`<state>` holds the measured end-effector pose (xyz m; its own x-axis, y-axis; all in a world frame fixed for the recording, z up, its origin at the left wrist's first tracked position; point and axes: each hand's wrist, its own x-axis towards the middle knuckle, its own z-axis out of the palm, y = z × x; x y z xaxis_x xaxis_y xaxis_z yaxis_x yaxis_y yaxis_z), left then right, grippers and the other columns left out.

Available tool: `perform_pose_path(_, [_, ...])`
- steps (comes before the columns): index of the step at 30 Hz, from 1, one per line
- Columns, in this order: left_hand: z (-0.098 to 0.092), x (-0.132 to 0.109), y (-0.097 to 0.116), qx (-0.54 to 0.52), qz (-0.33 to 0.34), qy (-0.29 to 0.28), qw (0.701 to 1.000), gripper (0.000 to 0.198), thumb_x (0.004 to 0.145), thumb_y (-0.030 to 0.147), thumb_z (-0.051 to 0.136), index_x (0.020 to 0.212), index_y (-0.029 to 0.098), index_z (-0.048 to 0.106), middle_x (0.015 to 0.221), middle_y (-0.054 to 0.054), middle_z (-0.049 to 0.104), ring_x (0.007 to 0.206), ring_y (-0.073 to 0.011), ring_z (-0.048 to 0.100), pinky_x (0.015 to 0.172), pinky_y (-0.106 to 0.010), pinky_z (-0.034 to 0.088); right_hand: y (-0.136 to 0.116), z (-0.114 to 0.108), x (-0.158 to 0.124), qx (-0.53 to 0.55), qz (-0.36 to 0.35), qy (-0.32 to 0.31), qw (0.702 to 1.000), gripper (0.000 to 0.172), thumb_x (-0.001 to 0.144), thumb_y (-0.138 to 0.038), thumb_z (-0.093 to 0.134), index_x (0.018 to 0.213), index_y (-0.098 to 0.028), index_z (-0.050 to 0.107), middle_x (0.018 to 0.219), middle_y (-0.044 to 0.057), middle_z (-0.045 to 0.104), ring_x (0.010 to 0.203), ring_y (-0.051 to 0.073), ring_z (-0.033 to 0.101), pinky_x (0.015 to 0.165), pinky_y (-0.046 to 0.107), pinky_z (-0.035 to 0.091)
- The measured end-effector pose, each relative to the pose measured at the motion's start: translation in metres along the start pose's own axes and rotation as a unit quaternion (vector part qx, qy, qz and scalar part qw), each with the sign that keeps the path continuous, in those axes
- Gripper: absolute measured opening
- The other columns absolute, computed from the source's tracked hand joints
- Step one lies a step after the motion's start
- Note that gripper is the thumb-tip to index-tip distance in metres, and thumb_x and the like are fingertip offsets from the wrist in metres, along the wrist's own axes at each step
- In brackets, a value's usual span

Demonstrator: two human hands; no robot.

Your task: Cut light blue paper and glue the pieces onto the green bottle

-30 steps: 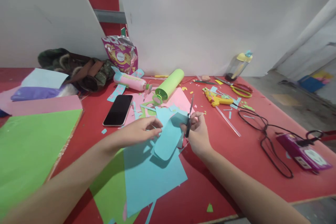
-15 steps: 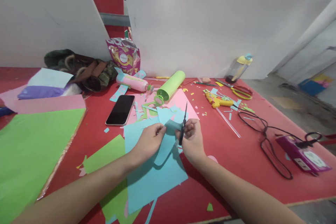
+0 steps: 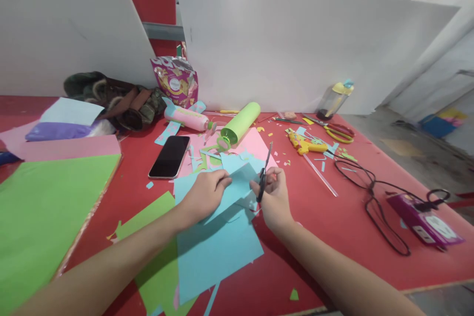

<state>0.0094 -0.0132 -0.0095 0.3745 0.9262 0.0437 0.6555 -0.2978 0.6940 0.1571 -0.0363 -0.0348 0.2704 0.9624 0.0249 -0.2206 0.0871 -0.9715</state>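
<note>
My left hand (image 3: 208,192) pinches a piece of light blue paper (image 3: 242,180) between thumb and fingers. My right hand (image 3: 274,197) is closed on black-handled scissors (image 3: 262,182), their blades pointing up and away from me. My right thumb and fingertips are at the paper's right edge; whether they grip it I cannot tell. Under both hands lies a larger light blue sheet (image 3: 218,261), partly over a green sheet (image 3: 157,271). Beyond the hands rest a green paper tube (image 3: 242,123) and a pink paper sheet (image 3: 255,140) with cut scraps.
A phone (image 3: 169,156) lies left of the hands. A yellow glue gun (image 3: 305,144), its black cable (image 3: 370,177), a purple power strip (image 3: 424,219), red-and-yellow scissors (image 3: 338,132) and a bottle (image 3: 333,100) are on the right. White boards (image 3: 296,44) stand behind.
The light blue piece has been turned and raised, now lying slanted between my hands. The scissors have tilted slightly and shifted a little right.
</note>
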Motion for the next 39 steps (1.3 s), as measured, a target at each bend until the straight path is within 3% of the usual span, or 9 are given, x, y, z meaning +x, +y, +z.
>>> perform_pose_path(6, [-0.018, 0.008, -0.004, 0.011, -0.005, -0.048, 0.999, 0.023, 0.078, 0.030, 0.039, 0.066, 0.017, 0.053, 0.064, 0.000, 0.056, 0.063, -0.0163, 0.050, 0.060, -0.025, 0.036, -0.004, -0.003, 0.004, 0.011, 0.047, -0.034, 0.998, 0.035, 0.055, -0.013, 0.060, 0.073, -0.024, 0.032, 0.061, -0.011, 0.041, 0.050, 0.005, 0.044, 0.048, 0.018, 0.036])
perform_pose_path(9, [-0.023, 0.009, -0.007, -0.030, -0.009, -0.061, 0.998, 0.022, 0.078, 0.031, 0.041, 0.087, 0.018, 0.056, 0.075, -0.001, 0.060, 0.070, -0.0165, 0.054, 0.064, -0.024, 0.038, -0.006, -0.003, 0.004, 0.012, 0.048, -0.049, 0.998, 0.034, 0.056, -0.012, 0.059, 0.073, -0.024, 0.031, 0.058, -0.011, 0.046, 0.049, 0.006, 0.048, 0.049, 0.019, 0.038])
perform_pose_path(13, [-0.027, 0.010, -0.010, -0.049, -0.014, -0.065, 0.997, 0.029, 0.078, 0.028, 0.042, 0.105, 0.021, 0.048, 0.068, 0.002, 0.057, 0.060, -0.0135, 0.053, 0.059, -0.023, 0.039, -0.008, -0.004, 0.006, 0.021, 0.064, -0.053, 0.996, 0.033, 0.056, -0.011, 0.058, 0.071, -0.024, 0.031, 0.055, -0.012, 0.049, 0.045, 0.006, 0.047, 0.046, 0.018, 0.036])
perform_pose_path(15, [-0.028, 0.011, -0.010, -0.043, -0.007, -0.065, 0.997, 0.024, 0.079, 0.027, 0.042, 0.100, 0.022, 0.051, 0.069, 0.002, 0.058, 0.059, -0.0131, 0.053, 0.058, -0.023, 0.039, -0.008, -0.004, 0.007, 0.026, 0.079, -0.050, 0.995, 0.034, 0.056, -0.011, 0.058, 0.072, -0.024, 0.031, 0.055, -0.012, 0.049, 0.044, 0.006, 0.046, 0.044, 0.018, 0.035])
perform_pose_path(19, [-0.032, 0.013, -0.011, -0.053, 0.026, -0.077, 0.995, 0.022, 0.080, 0.025, 0.039, 0.079, 0.020, 0.061, 0.082, -0.001, 0.065, 0.077, -0.0157, 0.057, 0.071, -0.024, 0.041, -0.009, -0.005, 0.007, 0.031, 0.096, -0.051, 0.994, 0.034, 0.055, -0.013, 0.060, 0.072, -0.024, 0.032, 0.054, -0.012, 0.046, 0.043, 0.006, 0.045, 0.043, 0.018, 0.034])
perform_pose_path(22, [-0.038, 0.013, -0.010, -0.048, 0.028, -0.049, 0.997, 0.026, 0.081, 0.025, 0.038, 0.080, 0.019, 0.063, 0.085, -0.001, 0.066, 0.078, -0.0159, 0.058, 0.070, -0.024, 0.042, -0.007, -0.005, 0.007, 0.031, 0.107, -0.073, 0.991, 0.035, 0.057, -0.017, 0.063, 0.071, -0.024, 0.032, 0.054, -0.012, 0.043, 0.043, 0.006, 0.044, 0.043, 0.018, 0.033])
perform_pose_path(28, [-0.053, 0.011, -0.008, 0.004, 0.001, 0.037, 0.999, 0.028, 0.080, 0.028, 0.038, 0.085, 0.019, 0.064, 0.071, 0.001, 0.064, 0.049, -0.0100, 0.047, 0.049, -0.021, 0.038, 0.000, -0.008, 0.007, 0.047, 0.133, -0.145, 0.979, 0.037, 0.062, -0.035, 0.067, 0.071, -0.023, 0.034, 0.054, -0.011, 0.042, 0.042, 0.006, 0.043, 0.042, 0.018, 0.028])
perform_pose_path(34, [-0.058, 0.010, -0.007, 0.009, 0.002, 0.074, 0.997, 0.028, 0.081, 0.030, 0.039, 0.085, 0.019, 0.064, 0.073, 0.000, 0.064, 0.061, -0.0139, 0.054, 0.056, -0.022, 0.042, -0.004, -0.011, 0.003, 0.073, 0.142, -0.234, 0.959, 0.045, 0.056, -0.054, 0.067, 0.077, -0.024, 0.039, 0.073, -0.004, 0.050, 0.058, 0.010, 0.049, 0.055, 0.024, 0.036])
perform_pose_path(39, [-0.059, 0.010, -0.008, 0.008, 0.001, 0.073, 0.997, 0.029, 0.081, 0.030, 0.038, 0.086, 0.019, 0.064, 0.074, -0.001, 0.065, 0.059, -0.0138, 0.054, 0.058, -0.023, 0.043, -0.009, -0.012, 0.000, 0.082, 0.174, -0.296, 0.936, 0.046, 0.056, -0.054, 0.066, 0.079, -0.025, 0.041, 0.080, -0.001, 0.049, 0.064, 0.011, 0.049, 0.059, 0.026, 0.038])
